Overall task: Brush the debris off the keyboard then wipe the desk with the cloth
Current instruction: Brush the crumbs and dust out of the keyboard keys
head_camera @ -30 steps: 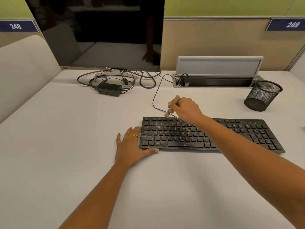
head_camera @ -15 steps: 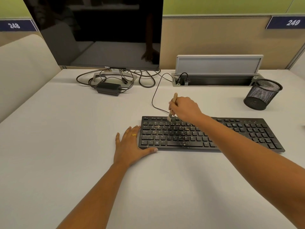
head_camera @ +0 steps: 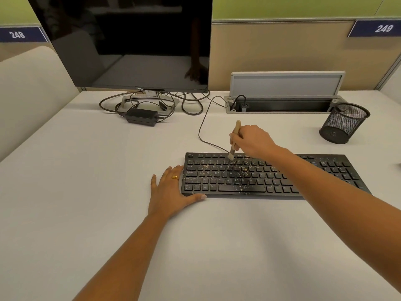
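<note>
DELL on monitor; 248 sign, 249 sign
</note>
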A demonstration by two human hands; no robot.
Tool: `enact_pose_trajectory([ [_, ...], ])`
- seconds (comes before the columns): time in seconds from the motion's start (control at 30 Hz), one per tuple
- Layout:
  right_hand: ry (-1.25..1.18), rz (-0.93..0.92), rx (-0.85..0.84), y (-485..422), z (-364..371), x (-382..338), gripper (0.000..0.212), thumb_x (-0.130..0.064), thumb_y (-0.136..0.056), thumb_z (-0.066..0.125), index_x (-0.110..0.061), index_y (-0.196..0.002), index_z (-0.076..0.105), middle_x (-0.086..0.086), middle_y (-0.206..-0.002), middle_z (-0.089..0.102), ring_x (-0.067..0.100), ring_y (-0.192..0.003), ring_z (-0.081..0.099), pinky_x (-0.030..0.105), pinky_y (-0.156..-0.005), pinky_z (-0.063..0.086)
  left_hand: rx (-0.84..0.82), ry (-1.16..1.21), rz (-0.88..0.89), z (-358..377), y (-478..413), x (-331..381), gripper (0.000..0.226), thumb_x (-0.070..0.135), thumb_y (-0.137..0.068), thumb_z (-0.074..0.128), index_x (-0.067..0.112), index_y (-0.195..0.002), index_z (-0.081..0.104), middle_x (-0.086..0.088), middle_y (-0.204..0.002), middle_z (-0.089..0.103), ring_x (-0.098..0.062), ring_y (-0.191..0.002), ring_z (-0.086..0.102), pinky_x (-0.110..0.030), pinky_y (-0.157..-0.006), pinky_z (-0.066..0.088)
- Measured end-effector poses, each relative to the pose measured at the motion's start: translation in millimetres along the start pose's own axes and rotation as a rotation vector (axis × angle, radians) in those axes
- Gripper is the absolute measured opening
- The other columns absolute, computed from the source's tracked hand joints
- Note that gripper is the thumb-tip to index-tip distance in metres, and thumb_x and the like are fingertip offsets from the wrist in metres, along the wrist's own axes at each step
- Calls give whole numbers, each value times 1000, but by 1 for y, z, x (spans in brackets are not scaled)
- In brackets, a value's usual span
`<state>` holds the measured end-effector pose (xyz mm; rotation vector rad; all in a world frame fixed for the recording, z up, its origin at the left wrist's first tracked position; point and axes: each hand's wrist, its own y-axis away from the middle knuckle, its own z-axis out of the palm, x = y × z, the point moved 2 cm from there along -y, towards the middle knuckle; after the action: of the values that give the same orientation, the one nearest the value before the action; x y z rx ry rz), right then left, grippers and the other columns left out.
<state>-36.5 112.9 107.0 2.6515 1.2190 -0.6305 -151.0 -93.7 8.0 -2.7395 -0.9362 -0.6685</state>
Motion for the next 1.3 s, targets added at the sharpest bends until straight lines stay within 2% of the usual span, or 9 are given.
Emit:
enact_pose_trajectory([
  [0.1, -73, 4, 33, 2, 3, 2, 37, -32, -100, 37, -14, -90, 67, 3, -103, 69, 14, -74, 56, 27, -65, 39, 2, 2, -2, 0, 0, -1, 118, 86, -52, 47, 27, -150, 20, 8, -156, 23, -7, -146, 8, -44, -118, -4],
  [0.3, -34, -8, -2, 5, 9, -2, 41, -32, -100, 35, -7, -94, 68, 8, -95, 70, 22, -81, 61, 33, -73, 46, 2, 6, 8, 1, -1, -1, 120, 90, -51, 50, 28, -150, 20, 8, -156, 24, -8, -146, 9, -45, -118, -4],
  [0.43, -116, -44, -10, 4, 8, -5, 41, -36, -99, 37, -12, -96, 69, 3, -95, 68, 14, -68, 52, 28, -61, 38, -1, 7, 2, 1, -1, -1, 117, 86, -52, 47, 28, -150, 20, 8, -156, 24, -8, -146, 8, -45, -118, -4],
  [0.57, 41, -61, -80, 9, 8, -4, 42, -40, -99, 36, -11, -98, 67, -6, -69, 53, 8, -60, 44, 24, -54, 31, 0, 5, 1, 0, 0, 0, 117, 86, -52, 46, 28, -150, 19, 8, -156, 23, -8, -146, 9, -44, -118, -4],
  [0.73, 189, -65, -58, 5, -3, 2, 44, -39, -100, 33, -10, -95, 66, 7, -99, 67, 21, -84, 58, 30, -72, 40, -8, 10, 1, 0, 1, 0, 117, 86, -52, 47, 28, -150, 19, 8, -157, 23, -7, -146, 8, -44, -118, -5],
  [0.87, 9, -62, -11, 6, 0, -3, 37, -37, -99, 37, -14, -98, 66, 1, -91, 65, 12, -69, 49, 27, -61, 34, -9, 10, 3, 1, -1, -1, 124, 96, -48, 48, 29, -150, 20, 8, -157, 23, -7, -146, 8, -43, -118, -6],
  [0.97, -58, -55, -29, 11, 13, -5, 35, -35, -100, 37, -19, -109, 67, -2, -96, 67, 14, -76, 52, 27, -66, 39, -7, 11, 2, 1, 0, -1, 123, 95, -50, 48, 29, -150, 20, 9, -156, 23, -6, -146, 8, -43, -117, -6],
  [1.13, -59, -35, -30, 12, 16, -5, 46, -32, -101, 33, -7, -90, 70, 3, -89, 66, 17, -73, 53, 28, -68, 37, 2, 2, 10, 1, -1, -1, 125, 97, -46, 41, 29, -150, 20, 9, -156, 24, -7, -146, 8, -43, -117, -5],
  [1.3, -90, -43, 18, 9, 15, -9, 44, -33, -101, 33, -10, -94, 69, 1, -91, 64, 16, -73, 51, 27, -67, 35, 5, -4, 7, 1, -1, -1, 127, 95, -42, 31, 29, -150, 20, 8, -156, 24, -7, -146, 8, -43, -117, -5],
])
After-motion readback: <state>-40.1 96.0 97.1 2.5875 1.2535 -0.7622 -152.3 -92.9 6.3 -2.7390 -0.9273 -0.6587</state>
